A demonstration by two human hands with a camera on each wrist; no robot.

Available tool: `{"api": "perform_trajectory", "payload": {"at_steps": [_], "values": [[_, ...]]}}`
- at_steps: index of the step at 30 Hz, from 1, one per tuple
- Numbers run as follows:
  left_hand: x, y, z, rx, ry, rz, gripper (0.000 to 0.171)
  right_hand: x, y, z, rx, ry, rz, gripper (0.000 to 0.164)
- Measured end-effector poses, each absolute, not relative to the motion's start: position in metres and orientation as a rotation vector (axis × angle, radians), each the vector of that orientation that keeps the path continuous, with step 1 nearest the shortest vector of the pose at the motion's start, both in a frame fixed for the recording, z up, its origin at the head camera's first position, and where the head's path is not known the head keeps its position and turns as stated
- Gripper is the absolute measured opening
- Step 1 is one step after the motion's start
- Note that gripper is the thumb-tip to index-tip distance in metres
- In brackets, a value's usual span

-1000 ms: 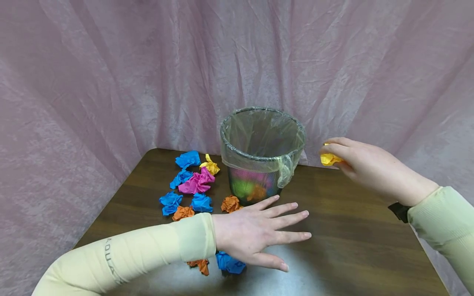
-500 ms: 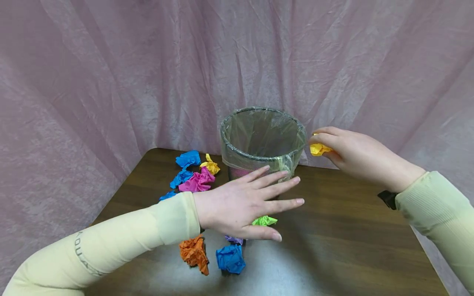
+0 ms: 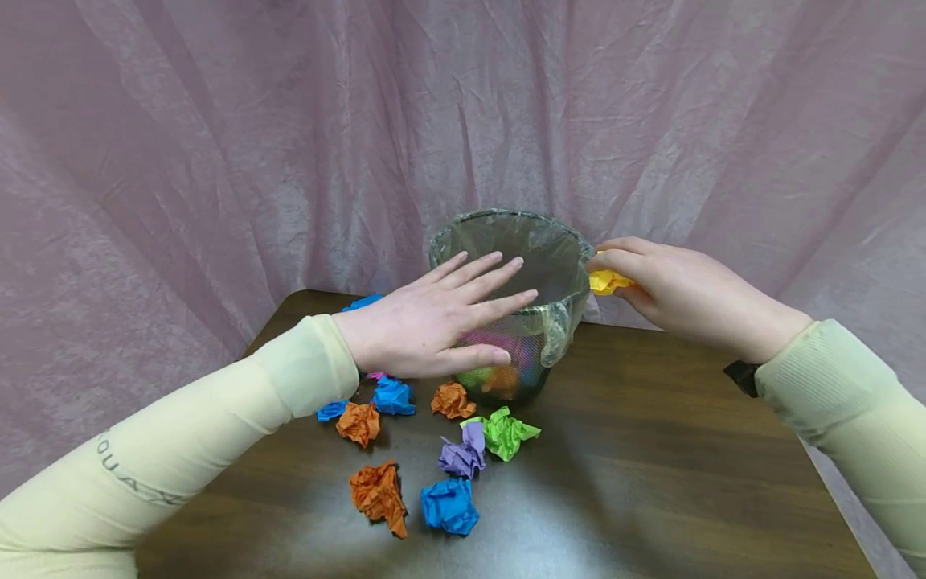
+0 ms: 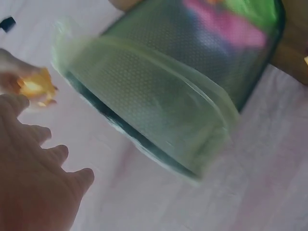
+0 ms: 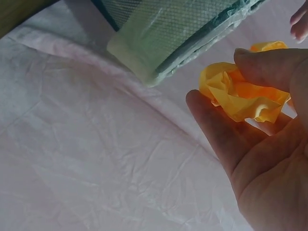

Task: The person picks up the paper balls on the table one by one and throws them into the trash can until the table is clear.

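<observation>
In the head view my right hand (image 3: 680, 293) pinches a crumpled yellow paper ball (image 3: 608, 281) just right of the bin's rim. The right wrist view shows the yellow paper (image 5: 240, 94) held between thumb and fingers. My left hand (image 3: 441, 322) is spread palm down, fingers straight and holding nothing, and overlaps the near left rim of the bin in the head view. The mesh waste bin (image 3: 557, 334) stands upright, lined with a thin translucent bag folded over its rim. Colored paper shows through its lower mesh.
On the brown table (image 3: 673, 450) lie crumpled papers: orange (image 3: 379, 494), blue (image 3: 450, 507), purple (image 3: 463, 452) and green (image 3: 509, 433), with several more left of the bin, partly hidden by the left arm. A pink curtain (image 3: 217, 161) hangs behind.
My left hand has risen up and leftward from over the table to the bin's rim, uncovering the green and purple papers. My right hand has moved left toward the bin with the yellow paper ball.
</observation>
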State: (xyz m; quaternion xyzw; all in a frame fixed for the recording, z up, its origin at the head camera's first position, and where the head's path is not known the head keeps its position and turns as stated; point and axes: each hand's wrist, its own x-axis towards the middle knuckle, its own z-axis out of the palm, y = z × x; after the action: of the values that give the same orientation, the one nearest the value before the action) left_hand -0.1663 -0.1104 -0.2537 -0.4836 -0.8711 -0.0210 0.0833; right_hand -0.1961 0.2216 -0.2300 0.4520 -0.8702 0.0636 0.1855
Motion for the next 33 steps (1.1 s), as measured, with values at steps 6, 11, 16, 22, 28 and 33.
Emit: {"api": "perform_trajectory", "payload": {"at_steps": [6,11,16,22,28,33], "values": [[-0.184,-0.128,-0.252,-1.304,-2.708,-0.063,0.072,-0.198,0.213,-0.231,1.275,-2.465,0.202,0.042],[-0.196,-0.141,-0.251,-1.219,-2.778,-0.061,0.074,-0.202,0.205,-0.232,1.280,-2.472,0.203,0.043],[-0.207,-0.151,-0.248,-1.138,-2.849,-0.057,0.074,-0.208,0.194,-0.229,1.276,-2.501,0.215,0.045],[-0.220,-0.160,-0.247,-1.043,-2.915,-0.055,0.075,-0.218,0.179,-0.227,1.267,-2.550,0.219,0.048],[-0.226,-0.165,-0.248,-0.990,-2.953,-0.057,0.076,-0.228,0.171,-0.227,1.267,-2.575,0.233,0.048],[-0.226,-0.164,-0.250,-1.007,-2.943,-0.062,0.076,-0.235,0.165,-0.229,1.233,-2.636,0.240,0.049]]}}
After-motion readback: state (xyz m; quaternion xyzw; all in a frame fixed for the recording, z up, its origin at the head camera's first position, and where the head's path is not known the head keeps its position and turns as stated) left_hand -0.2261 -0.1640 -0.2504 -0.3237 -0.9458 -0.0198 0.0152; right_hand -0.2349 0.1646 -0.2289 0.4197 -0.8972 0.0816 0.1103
